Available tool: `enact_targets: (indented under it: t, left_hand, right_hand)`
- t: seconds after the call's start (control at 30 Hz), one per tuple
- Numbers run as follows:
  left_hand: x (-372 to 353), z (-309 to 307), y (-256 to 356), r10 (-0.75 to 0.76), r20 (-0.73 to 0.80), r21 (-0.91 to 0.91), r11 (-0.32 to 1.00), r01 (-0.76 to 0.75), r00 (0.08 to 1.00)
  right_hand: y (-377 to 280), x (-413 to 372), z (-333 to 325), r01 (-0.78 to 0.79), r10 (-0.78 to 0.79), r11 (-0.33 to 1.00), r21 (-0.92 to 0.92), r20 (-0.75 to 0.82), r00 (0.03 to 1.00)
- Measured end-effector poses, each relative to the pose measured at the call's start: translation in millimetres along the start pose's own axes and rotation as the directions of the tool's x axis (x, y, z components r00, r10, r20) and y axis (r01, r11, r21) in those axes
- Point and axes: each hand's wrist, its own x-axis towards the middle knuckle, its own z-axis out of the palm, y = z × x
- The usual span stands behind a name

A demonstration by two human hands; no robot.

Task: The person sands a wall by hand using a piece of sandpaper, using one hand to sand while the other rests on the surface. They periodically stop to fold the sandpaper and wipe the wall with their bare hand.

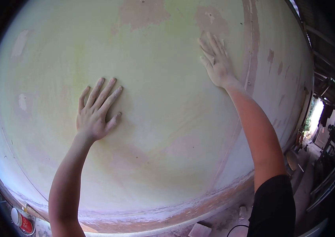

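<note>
A large, curved-looking panel [155,98] with a pale green, dusty surface fills most of the view. My left hand [96,112] lies against it left of the middle, fingers spread and fingertips dusty. Higher up on the right, my right hand [218,65] rests on the same surface, coated in pale dust, with its fingers stretched out. A small pale edge shows beside its fingers; I cannot tell what it is. Just above that hand is a pinkish-brown patch [211,19], and a brown vertical strip [251,47] runs to its right.
A red-and-white bucket [25,225] stands at the lower left. On the floor below the panel lie a pale block [200,230] and a smaller pale piece [242,212]. Dark metal bars [329,177] and a bright doorway [316,114] are at the far right.
</note>
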Motion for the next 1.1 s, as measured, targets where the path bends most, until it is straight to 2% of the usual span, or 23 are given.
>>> enact_targets:
  t: [0.03, 0.1, 0.17, 0.2, 0.23, 0.3, 0.33, 0.4, 0.47, 0.53, 0.57, 0.63, 0.73, 0.8, 0.83, 0.87, 0.9, 0.97, 1.03, 1.1]
  left_hand:
    - [-1, 0, 1, -0.006, 0.011, -0.012, 1.000, 0.006, 1.000]
    - [-5, -1, 1, -0.012, 0.019, -0.026, 1.000, 0.013, 1.000]
    - [-6, -1, 0, 0.001, 0.024, -0.050, 0.999, 0.000, 1.000]
    - [-6, -2, 0, 0.000, 0.014, -0.050, 0.999, 0.001, 1.000]
    - [-7, -4, 0, -0.004, 0.043, -0.061, 0.998, 0.007, 0.999]
    - [-8, -5, 0, -0.015, 0.077, -0.075, 0.997, 0.020, 0.997]
    - [-8, -5, 1, -0.009, 0.074, -0.065, 0.998, 0.014, 0.997]
    - [-7, -5, -4, -0.001, 0.072, -0.042, 0.999, 0.004, 0.997]
    - [-10, -4, -6, 0.023, 0.099, -0.062, 0.998, -0.017, 0.995]
    - [-8, -8, -7, 0.024, 0.116, -0.049, 0.999, -0.018, 0.993]
    - [-6, -8, -7, 0.017, 0.125, -0.047, 0.999, -0.011, 0.992]
    - [-8, -5, -5, 0.017, 0.149, -0.050, 0.999, -0.010, 0.989]
    - [-13, 0, -5, 0.020, 0.133, -0.045, 0.999, -0.014, 0.991]
    - [-16, 4, -5, 0.057, 0.044, -0.084, 0.995, -0.053, 0.997]
    - [-19, 4, -5, 0.060, 0.049, -0.095, 0.994, -0.055, 0.997]
    - [-20, 2, -5, 0.053, 0.089, -0.061, 0.997, -0.048, 0.995]
    - [-20, 2, -4, 0.046, 0.125, -0.024, 0.999, -0.043, 0.991]
    - [-23, 2, -4, 0.052, 0.123, -0.047, 0.998, -0.046, 0.991]
    - [-21, 2, -6, 0.046, 0.116, -0.064, 0.997, -0.039, 0.992]
    - [-22, 4, -5, 0.038, 0.122, -0.057, 0.998, -0.031, 0.992]
  right_hand:
    - [-4, 5, 7, 0.008, -0.008, 1.000, -0.004, 0.004, 1.000]
    - [-23, 14, 23, -0.149, 0.164, 0.985, 0.086, -0.197, 0.967]
    - [-70, 8, 14, 0.009, -0.016, 0.992, -0.123, -0.060, 0.998]
    - [-97, -2, 4, 0.192, -0.186, 0.977, -0.092, 0.068, 0.980]
    - [-123, -14, -4, 0.366, -0.352, 0.930, -0.040, 0.189, 0.917]
    - [-153, -42, 8, 0.572, -0.605, 0.796, 0.197, 0.269, 0.750]
    - [-150, -44, 9, 0.569, -0.604, 0.797, 0.202, 0.268, 0.751]
    - [-129, -31, 7, 0.593, -0.649, 0.761, 0.263, 0.312, 0.694]
    - [-103, -2, -3, 0.492, -0.476, 0.870, -0.004, 0.248, 0.844]
    - [-76, 30, -1, 0.226, -0.222, 0.973, -0.048, 0.078, 0.972]
    - [-72, 45, 3, 0.226, -0.223, 0.973, -0.040, 0.080, 0.972]
    - [-72, 57, 12, -0.055, 0.056, 0.998, 0.012, -0.161, 0.985]
    - [-118, 24, 29, -0.076, 0.083, 0.996, 0.051, -0.156, 0.984]
    - [-167, -38, 22, 0.152, -0.154, 0.988, 0.027, 0.112, 0.982]
    - [-180, -77, 23, 0.325, -0.332, 0.943, 0.070, 0.195, 0.923]
    - [-185, -106, 28, 0.484, -0.500, 0.866, 0.128, 0.266, 0.824]
    - [-180, -120, 27, 0.482, -0.497, 0.867, 0.125, 0.274, 0.823]
    - [-156, -134, 19, 0.444, -0.681, 0.709, 0.548, 0.367, 0.634]
    - [-118, -117, 8, 0.526, -0.578, 0.816, 0.241, 0.305, 0.757]
    - [-86, -96, 4, 0.282, -0.275, 0.959, -0.009, 0.194, 0.941]
